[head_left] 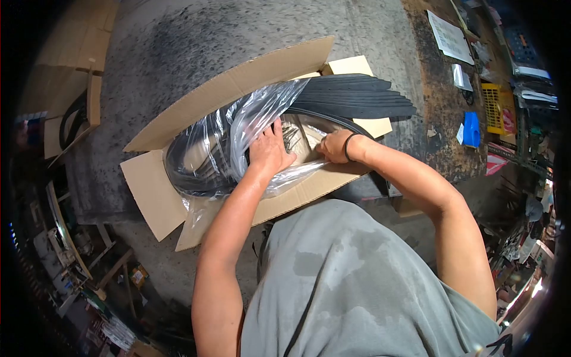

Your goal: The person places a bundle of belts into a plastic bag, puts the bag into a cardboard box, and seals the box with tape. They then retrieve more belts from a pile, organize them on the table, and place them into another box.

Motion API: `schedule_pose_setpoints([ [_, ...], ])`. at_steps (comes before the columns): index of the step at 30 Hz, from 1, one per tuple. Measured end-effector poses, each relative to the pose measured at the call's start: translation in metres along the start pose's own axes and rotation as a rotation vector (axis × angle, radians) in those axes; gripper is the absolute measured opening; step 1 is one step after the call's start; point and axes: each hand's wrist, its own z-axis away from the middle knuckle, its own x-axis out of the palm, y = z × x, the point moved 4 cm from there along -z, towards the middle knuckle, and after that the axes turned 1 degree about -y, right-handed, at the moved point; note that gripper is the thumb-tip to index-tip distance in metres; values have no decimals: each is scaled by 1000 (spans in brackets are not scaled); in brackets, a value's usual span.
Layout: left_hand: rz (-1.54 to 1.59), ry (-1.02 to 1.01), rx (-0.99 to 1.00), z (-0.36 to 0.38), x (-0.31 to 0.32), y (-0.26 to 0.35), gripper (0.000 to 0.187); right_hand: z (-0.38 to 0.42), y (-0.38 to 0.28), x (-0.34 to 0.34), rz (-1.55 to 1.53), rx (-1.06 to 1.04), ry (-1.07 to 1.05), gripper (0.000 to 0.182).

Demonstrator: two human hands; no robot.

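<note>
An open cardboard box [156, 202] sits in front of me with its flaps folded out. Inside lies a clear plastic bag [267, 98], bunched over coiled black rubber strips [205, 184]. The flat ends of the black strips [363, 98] stick out past the box's right end. My left hand [270, 150] presses on the plastic with its fingers apart. At the near right side of the box, my right hand [336, 146] has its fingers curled on the edge of the plastic bag; its fingertips are partly hidden.
The box rests on a stained grey table [380, 41]. A blue object [471, 130], a yellow basket [492, 107] and a paper sheet [449, 37] are at the right. Another open cardboard box [93, 98] with black strip inside stands at the left.
</note>
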Motion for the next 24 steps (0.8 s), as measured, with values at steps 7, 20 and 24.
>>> schedule_pose_setpoints([
  [7, 11, 160, 36, 5, 7, -3, 90, 11, -4, 1, 286, -32, 28, 27],
  [20, 80, 78, -12, 0, 9, -8, 85, 33, 57, -63, 219, 350, 766, 88],
  [24, 32, 128, -9, 0, 5, -8, 83, 29, 42, -50, 305, 339, 720, 35],
])
